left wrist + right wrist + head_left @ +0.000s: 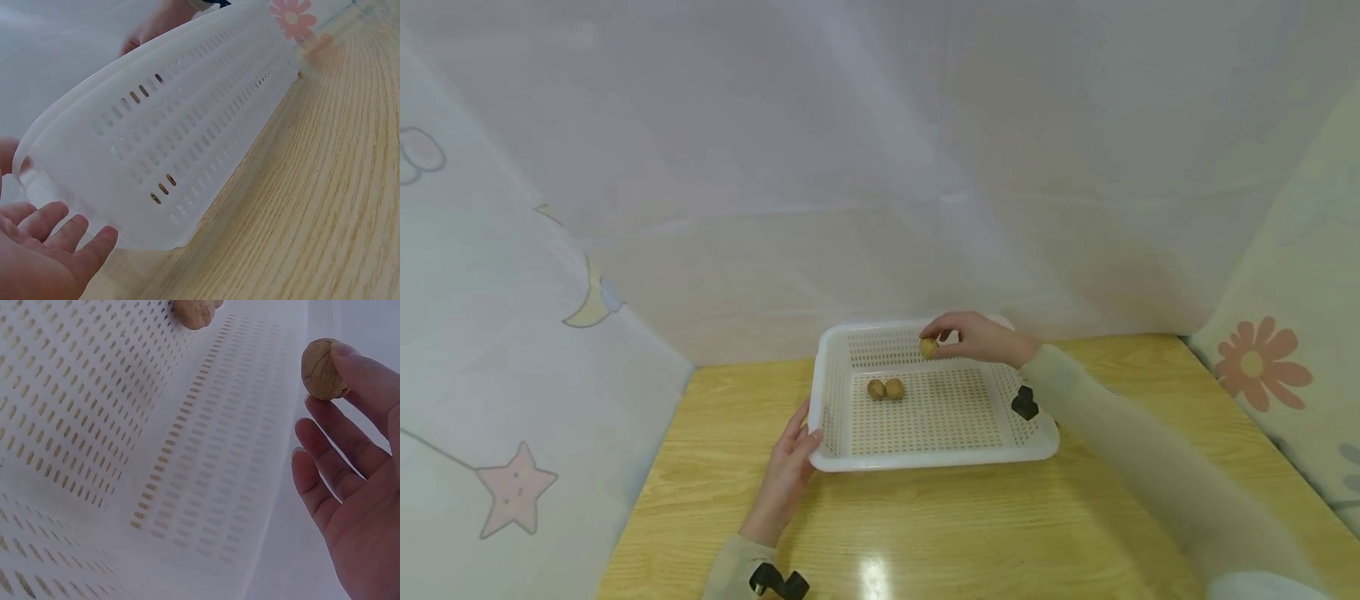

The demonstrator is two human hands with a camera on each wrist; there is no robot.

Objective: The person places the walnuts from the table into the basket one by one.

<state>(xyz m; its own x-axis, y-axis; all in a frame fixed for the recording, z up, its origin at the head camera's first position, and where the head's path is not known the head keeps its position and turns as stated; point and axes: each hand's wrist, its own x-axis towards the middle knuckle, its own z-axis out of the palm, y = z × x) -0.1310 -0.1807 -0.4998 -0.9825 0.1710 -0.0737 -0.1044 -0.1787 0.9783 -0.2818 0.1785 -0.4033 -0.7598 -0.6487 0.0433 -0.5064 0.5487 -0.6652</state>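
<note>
Between the thumb and fingertips of my right hand (981, 335) is a walnut (324, 370), pinched above the far side of a white plastic basket (932, 460). That hand's other fingers spread loosely below the nut in the right wrist view. Two more walnuts (886, 389) lie side by side on the slotted basket floor, left of its middle. My left hand (790, 458) grips the basket's near left corner, thumb over the rim and fingers against the outside, as the left wrist view (47, 253) also has it.
The basket stands on a wooden table (925, 533) near its back edge. A pale cloth wall (880, 250) rises right behind it, and patterned side walls (1285, 317) flank the table. Black wrist mounts (1025, 403) sit on both sleeves.
</note>
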